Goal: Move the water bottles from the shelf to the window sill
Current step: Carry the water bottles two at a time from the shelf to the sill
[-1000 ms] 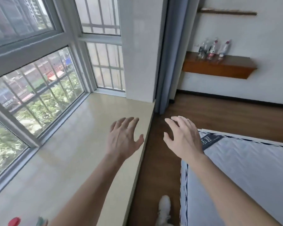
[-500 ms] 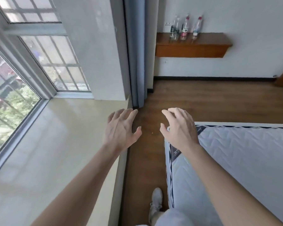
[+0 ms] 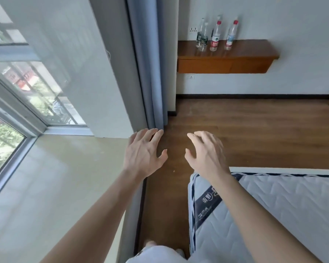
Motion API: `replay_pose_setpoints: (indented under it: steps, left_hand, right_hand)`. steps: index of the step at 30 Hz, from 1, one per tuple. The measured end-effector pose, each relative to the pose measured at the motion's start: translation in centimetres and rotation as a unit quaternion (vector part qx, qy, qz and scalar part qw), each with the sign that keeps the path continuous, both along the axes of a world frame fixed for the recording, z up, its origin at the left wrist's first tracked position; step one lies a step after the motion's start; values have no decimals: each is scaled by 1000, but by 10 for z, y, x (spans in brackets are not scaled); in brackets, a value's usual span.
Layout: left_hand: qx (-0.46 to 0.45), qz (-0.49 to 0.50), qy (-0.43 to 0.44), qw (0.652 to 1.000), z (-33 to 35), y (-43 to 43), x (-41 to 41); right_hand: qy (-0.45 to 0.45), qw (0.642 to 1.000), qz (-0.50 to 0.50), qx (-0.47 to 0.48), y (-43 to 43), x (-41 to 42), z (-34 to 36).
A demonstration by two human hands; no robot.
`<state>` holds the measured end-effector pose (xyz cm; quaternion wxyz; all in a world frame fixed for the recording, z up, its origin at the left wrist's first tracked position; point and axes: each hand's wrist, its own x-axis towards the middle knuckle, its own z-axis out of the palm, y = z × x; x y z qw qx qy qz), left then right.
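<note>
1. My left hand [image 3: 143, 154] hangs palm down with the fingers spread loose, holding nothing, over the seam where the sill meets the floor.
2. My right hand [image 3: 207, 154] is level with it and just beside it, a gap of floor between the two thumbs. Its fingers are curled a little, and it is empty too.
3. Under my left forearm runs the glossy cream stone window sill [image 3: 51, 183], bare where I can see it. That is the drop-off, and it lies left of both hands.
4. Under my right forearm is the corner of a white quilted mattress with dark blue piping [image 3: 273, 205]. The strip of brown wood plank floor [image 3: 254, 130] between sill and mattress leads straight ahead.
5. Just beyond my left fingertips hangs the pale blue-grey curtain [image 3: 150, 73], its folds falling to the floor.
6. Now the target: the clear plastic water bottles [image 3: 215, 36] stand upright on the floating brown wooden wall shelf [image 3: 226, 57], on its left part, well apart from both hands. They are ahead and slightly to the right.
7. I count two red-capped bottles side by side and, to their left, at least one clear bottle with a dark green label, possibly two overlapping.
8. Their long axes are vertical, so I judge a side-on wrap around the body suits.
9. My right hand lines up nearer the red-capped pair; my left is nearer the green-labelled end.
</note>
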<state>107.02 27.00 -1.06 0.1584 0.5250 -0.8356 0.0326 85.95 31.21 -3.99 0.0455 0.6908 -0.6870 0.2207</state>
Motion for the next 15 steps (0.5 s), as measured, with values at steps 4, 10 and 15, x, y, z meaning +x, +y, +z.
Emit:
replay_pose_setpoints:
  steps: [4, 10, 15]
  left_hand:
    - [4, -5, -8, 1000, -4, -54, -19]
    - [9, -26, -10, 1000, -10, -151, -46]
    - [7, -60, -7, 998, -5, -261, -73]
  right_hand:
    - [2, 1000, -16, -2, -47, -18, -3]
    - [21, 999, -42, 2, -128, -45, -8]
    - [38, 995, -96, 13, -222, -71, -2]
